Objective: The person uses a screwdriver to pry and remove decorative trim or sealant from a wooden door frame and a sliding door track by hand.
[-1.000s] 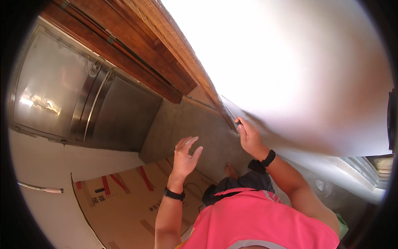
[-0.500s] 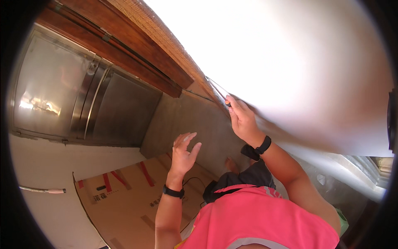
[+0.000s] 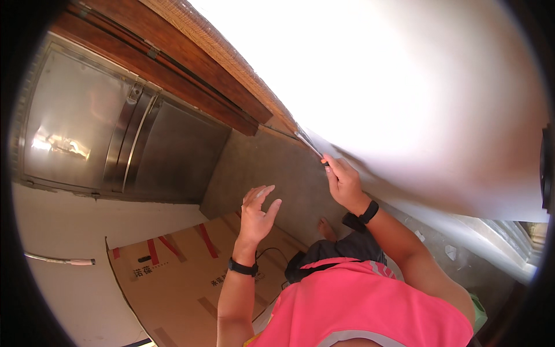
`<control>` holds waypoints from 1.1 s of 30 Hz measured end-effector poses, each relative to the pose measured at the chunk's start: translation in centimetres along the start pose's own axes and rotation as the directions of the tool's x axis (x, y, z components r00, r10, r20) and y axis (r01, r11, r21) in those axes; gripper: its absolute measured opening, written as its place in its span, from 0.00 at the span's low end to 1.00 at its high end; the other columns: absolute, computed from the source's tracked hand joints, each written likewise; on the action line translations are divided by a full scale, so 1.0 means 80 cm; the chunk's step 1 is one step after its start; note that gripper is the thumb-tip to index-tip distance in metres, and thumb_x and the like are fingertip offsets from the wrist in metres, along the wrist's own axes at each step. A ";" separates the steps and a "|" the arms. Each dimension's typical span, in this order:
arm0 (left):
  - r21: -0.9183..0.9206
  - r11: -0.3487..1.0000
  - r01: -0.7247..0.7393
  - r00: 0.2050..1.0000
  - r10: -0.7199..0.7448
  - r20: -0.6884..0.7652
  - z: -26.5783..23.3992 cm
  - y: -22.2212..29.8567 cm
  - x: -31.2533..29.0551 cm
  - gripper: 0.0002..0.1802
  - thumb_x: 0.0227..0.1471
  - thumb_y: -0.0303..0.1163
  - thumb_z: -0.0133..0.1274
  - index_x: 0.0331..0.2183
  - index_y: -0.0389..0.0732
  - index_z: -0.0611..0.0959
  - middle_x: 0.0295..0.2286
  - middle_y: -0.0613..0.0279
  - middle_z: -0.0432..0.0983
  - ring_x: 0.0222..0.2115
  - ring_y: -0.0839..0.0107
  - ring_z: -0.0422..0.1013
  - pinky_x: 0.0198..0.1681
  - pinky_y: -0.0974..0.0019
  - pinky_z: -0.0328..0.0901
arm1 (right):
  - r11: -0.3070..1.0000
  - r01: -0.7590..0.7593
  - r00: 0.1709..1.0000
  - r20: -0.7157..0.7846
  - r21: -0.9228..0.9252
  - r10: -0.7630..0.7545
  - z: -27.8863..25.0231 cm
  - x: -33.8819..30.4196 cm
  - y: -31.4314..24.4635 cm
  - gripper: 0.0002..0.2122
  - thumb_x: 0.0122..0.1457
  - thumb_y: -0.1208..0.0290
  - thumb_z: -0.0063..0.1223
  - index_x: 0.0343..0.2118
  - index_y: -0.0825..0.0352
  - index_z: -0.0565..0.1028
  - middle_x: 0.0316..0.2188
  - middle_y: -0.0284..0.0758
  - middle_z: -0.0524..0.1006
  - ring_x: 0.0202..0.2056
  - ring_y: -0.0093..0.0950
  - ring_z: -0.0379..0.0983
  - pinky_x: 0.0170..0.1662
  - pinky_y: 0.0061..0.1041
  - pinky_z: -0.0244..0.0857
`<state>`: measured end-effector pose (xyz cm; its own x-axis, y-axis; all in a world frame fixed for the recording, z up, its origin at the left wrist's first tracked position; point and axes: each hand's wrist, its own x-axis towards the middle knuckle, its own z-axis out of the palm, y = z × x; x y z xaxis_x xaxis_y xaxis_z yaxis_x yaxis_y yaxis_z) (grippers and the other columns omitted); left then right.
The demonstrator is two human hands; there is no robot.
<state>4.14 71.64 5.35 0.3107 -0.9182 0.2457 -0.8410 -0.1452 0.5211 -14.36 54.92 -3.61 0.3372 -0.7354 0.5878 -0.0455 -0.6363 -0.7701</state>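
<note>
My right hand (image 3: 345, 184) is closed around the orange and black handle of a putty knife (image 3: 310, 144), near the lower end of the wooden frame edge. Its metal blade points up and left, with the tip at the seam between the wooden trim (image 3: 254, 81) and the white wall (image 3: 399, 98). The blade is seen nearly edge-on. Held in the air above a cardboard sheet, my left hand (image 3: 256, 213) has nothing in it. Its fingers are loosely bent, the thumb stands apart, and the fingertips look whitish.
A large brown cardboard sheet (image 3: 179, 283) with red tape strips leans or lies at the lower left. Behind it is a shiny metal door (image 3: 75, 121) under dark wooden beams. A pipe end (image 3: 81, 262) juts out at the left. White scraps (image 3: 450, 251) lie on the grey floor.
My right hand and the putty knife have moved slightly down and right along the seam, and the blade now looks narrower. My left hand has stayed almost where it was.
</note>
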 end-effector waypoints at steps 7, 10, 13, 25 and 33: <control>-0.065 0.997 0.030 0.999 -0.030 -0.010 0.003 0.008 -0.004 0.20 0.47 0.30 0.65 0.44 0.38 0.83 0.41 0.48 0.80 0.46 0.50 0.73 0.53 0.53 0.65 | 0.997 0.074 0.992 -0.100 -0.011 -0.075 0.008 0.049 -0.035 0.18 0.61 0.81 0.52 0.55 0.66 0.74 0.33 0.38 0.79 0.28 0.34 0.76 0.31 0.29 0.70; -0.055 0.997 0.045 0.999 -0.046 -0.017 0.001 0.007 -0.010 0.20 0.47 0.29 0.65 0.44 0.38 0.83 0.41 0.48 0.79 0.47 0.50 0.73 0.53 0.53 0.65 | 0.998 0.037 0.995 -0.086 -0.054 -0.042 0.012 0.043 -0.025 0.17 0.61 0.80 0.53 0.54 0.66 0.74 0.33 0.38 0.79 0.28 0.34 0.76 0.30 0.30 0.70; -0.051 0.996 0.067 0.997 -0.069 -0.026 -0.001 0.005 -0.016 0.20 0.47 0.29 0.65 0.44 0.38 0.83 0.42 0.48 0.79 0.47 0.50 0.72 0.53 0.53 0.65 | 0.995 -0.005 0.999 -0.045 -0.103 0.000 0.013 0.025 -0.008 0.16 0.61 0.79 0.53 0.53 0.66 0.74 0.33 0.37 0.79 0.28 0.34 0.76 0.31 0.30 0.70; -0.065 0.994 0.092 0.995 -0.094 -0.024 0.002 0.001 -0.028 0.21 0.47 0.29 0.66 0.45 0.39 0.83 0.42 0.48 0.79 0.47 0.51 0.73 0.53 0.54 0.65 | 0.997 0.018 1.000 -0.007 0.078 -0.017 -0.005 0.038 -0.035 0.17 0.61 0.82 0.51 0.53 0.69 0.72 0.34 0.40 0.79 0.28 0.36 0.76 0.32 0.29 0.70; -0.072 0.991 0.113 0.992 -0.116 -0.041 0.000 0.000 -0.031 0.20 0.47 0.30 0.65 0.45 0.39 0.83 0.42 0.48 0.79 0.47 0.51 0.73 0.52 0.55 0.66 | 0.999 -0.034 0.999 0.029 -0.032 0.035 0.012 -0.006 0.031 0.17 0.62 0.79 0.50 0.54 0.65 0.72 0.33 0.41 0.78 0.29 0.40 0.76 0.32 0.32 0.70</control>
<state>3.35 73.90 4.72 0.4239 -0.8794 0.2167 -0.7665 -0.2208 0.6031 -13.75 53.91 -6.01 0.3627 -0.7504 0.5526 -0.0875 -0.6178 -0.7814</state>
